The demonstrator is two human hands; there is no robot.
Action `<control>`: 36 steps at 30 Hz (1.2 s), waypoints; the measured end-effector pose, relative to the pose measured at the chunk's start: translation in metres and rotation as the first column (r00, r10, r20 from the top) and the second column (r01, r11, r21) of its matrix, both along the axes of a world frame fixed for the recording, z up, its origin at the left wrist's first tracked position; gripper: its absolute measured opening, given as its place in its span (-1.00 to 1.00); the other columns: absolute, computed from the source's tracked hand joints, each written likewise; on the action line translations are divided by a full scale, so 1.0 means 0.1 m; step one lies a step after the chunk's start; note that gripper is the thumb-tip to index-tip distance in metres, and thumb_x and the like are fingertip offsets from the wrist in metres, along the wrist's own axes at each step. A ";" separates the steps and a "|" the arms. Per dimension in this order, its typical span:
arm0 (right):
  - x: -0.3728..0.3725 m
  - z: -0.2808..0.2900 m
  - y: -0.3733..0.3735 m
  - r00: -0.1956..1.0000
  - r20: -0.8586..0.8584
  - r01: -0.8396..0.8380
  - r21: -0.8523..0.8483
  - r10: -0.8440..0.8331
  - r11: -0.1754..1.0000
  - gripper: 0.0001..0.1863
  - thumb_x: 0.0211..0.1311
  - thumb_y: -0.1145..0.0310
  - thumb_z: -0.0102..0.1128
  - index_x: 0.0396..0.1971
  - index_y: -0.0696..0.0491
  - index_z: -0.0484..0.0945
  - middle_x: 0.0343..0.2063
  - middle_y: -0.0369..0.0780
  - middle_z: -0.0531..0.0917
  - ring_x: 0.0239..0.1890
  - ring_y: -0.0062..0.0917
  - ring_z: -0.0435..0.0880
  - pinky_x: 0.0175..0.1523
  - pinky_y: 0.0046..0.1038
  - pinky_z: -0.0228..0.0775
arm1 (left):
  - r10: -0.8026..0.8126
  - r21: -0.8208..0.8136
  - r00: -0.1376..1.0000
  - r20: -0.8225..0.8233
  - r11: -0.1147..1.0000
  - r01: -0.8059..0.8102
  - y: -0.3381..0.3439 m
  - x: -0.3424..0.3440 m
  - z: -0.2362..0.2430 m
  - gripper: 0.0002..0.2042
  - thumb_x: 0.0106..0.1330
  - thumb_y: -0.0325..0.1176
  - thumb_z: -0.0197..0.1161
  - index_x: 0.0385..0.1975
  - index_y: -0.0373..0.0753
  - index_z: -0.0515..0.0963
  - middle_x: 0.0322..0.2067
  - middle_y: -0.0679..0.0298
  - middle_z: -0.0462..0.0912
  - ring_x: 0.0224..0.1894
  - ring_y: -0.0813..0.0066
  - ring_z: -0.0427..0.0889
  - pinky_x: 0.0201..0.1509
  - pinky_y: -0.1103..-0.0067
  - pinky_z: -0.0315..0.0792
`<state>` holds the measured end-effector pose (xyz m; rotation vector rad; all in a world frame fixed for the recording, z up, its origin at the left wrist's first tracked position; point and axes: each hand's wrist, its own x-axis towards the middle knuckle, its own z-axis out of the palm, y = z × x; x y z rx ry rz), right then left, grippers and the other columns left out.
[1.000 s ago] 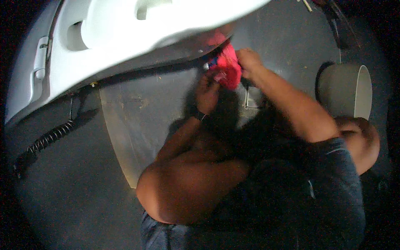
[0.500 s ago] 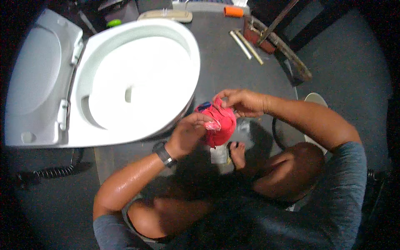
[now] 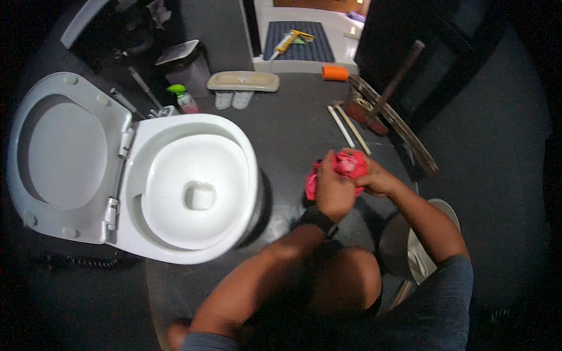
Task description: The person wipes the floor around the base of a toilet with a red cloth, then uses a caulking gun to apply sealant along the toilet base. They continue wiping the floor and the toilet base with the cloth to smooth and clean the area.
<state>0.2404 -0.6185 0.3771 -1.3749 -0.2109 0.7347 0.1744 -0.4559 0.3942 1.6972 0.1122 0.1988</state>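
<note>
A person crouches on a dark floor [image 3: 293, 126] beside a white toilet [image 3: 193, 187], both hands brought together and closed on a bunched red cloth [image 3: 345, 167] held in front of the knees. The left hand [image 3: 333, 190], with a dark watch [image 3: 319, 219] on its wrist, wraps the cloth from the near side; the right hand [image 3: 374, 178] grips it from the far side, so the two hands touch through the fabric. The cloth sits just to the right of the toilet bowl, above the floor. The toilet seat and lid [image 3: 58, 155] stand swung open to the left. Farther off lie a green-capped spray bottle [image 3: 184, 99], a pair of pale slippers [image 3: 233, 99], two thin sticks [image 3: 348, 126] and an orange roll [image 3: 335, 72]. A white bucket [image 3: 430, 245] stands beside the person's right arm.
</note>
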 end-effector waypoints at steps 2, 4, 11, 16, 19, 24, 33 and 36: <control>0.15 -0.02 -0.11 0.996 -0.041 0.085 0.045 -0.083 0.995 0.02 -0.11 0.65 0.43 0.43 0.09 0.13 0.22 -0.14 0.50 0.22 -0.40 0.53 0.31 -0.33 0.40 | -0.075 0.315 0.996 -0.045 0.945 0.085 0.08 0.16 0.23 -0.37 0.28 -0.52 0.09 0.40 -0.41 0.15 0.31 -0.28 0.30 0.33 -0.14 0.37 0.44 0.22 0.24; 0.31 -0.01 -0.27 0.986 -0.118 0.125 0.077 -0.116 0.989 0.01 -0.14 0.68 0.39 0.42 0.09 0.14 0.17 -0.16 0.53 0.17 -0.42 0.56 0.28 -0.36 0.43 | -0.235 0.387 0.948 -0.213 0.871 0.303 0.21 0.22 0.51 -0.30 0.28 -0.45 0.11 0.44 -0.40 0.07 0.37 -0.32 0.19 0.40 -0.21 0.26 0.49 0.20 0.15; 0.90 0.26 -0.96 0.960 0.178 0.268 -0.359 -0.216 0.894 -0.11 -0.17 0.68 0.33 0.32 0.11 0.26 -0.02 -0.24 0.61 0.03 -0.46 0.62 0.20 -0.41 0.47 | -0.402 0.226 0.862 -0.308 0.849 0.477 1.48 0.76 1.21 -0.59 0.46 -0.11 0.21 0.13 -0.28 0.54 -0.04 0.12 0.69 -0.09 0.28 0.72 -0.12 0.47 0.61; 1.04 0.28 -1.05 0.928 0.204 0.371 -0.439 -0.312 0.818 -0.26 -0.23 0.68 0.26 0.15 0.12 0.39 -0.07 -0.21 0.64 -0.06 -0.42 0.67 0.11 -0.35 0.56 | -0.424 -0.539 0.895 -0.134 0.790 0.294 2.17 0.97 1.17 -0.34 0.55 0.19 -0.18 0.27 -0.34 0.36 0.13 0.04 0.58 0.03 0.29 0.70 -0.58 0.76 0.43; 1.05 0.35 -0.89 0.924 0.180 0.382 -0.354 -0.339 0.853 -0.27 -0.35 0.69 0.26 0.06 0.16 0.44 -0.11 -0.24 0.67 -0.10 -0.42 0.69 0.11 -0.34 0.57 | -0.431 -0.724 0.899 0.082 0.594 0.351 2.39 1.07 1.14 -0.25 0.52 0.28 -0.29 0.31 -0.35 0.31 0.22 -0.06 0.48 0.12 0.20 0.66 -0.60 0.74 0.45; 0.92 0.94 -0.61 0.946 0.211 0.319 -0.484 -0.245 0.815 -0.37 -0.35 0.69 0.27 -0.04 0.16 0.54 -0.16 -0.25 0.71 -0.13 -0.47 0.71 0.07 -0.35 0.58 | -0.438 -0.784 0.860 0.264 0.421 0.455 2.65 0.98 1.41 -0.14 0.47 0.37 -0.39 0.35 -0.36 0.27 0.31 -0.10 0.36 0.17 0.12 0.62 -0.62 0.74 0.40; 0.17 2.48 0.42 0.897 -0.108 0.403 -0.197 -0.428 0.894 -0.43 -0.02 0.73 0.27 0.09 0.12 0.51 -0.04 -0.19 0.70 0.01 -0.38 0.70 0.16 -0.32 0.55 | -0.354 -0.764 0.934 0.043 0.591 0.259 2.88 0.16 2.82 -0.03 0.30 0.56 -0.47 0.44 -0.15 0.21 0.38 0.10 0.33 0.33 0.09 0.40 0.19 0.11 0.45; -0.07 3.12 0.75 0.850 -0.291 0.454 -0.014 -0.438 0.891 -0.41 0.06 0.69 0.29 0.16 0.10 0.46 0.02 -0.16 0.67 0.06 -0.34 0.68 0.19 -0.27 0.55 | -0.385 -0.816 0.922 -0.049 0.548 0.185 2.80 -0.05 3.29 0.02 0.27 0.59 -0.36 0.45 -0.21 0.19 0.38 0.03 0.32 0.37 0.02 0.33 0.35 0.03 0.29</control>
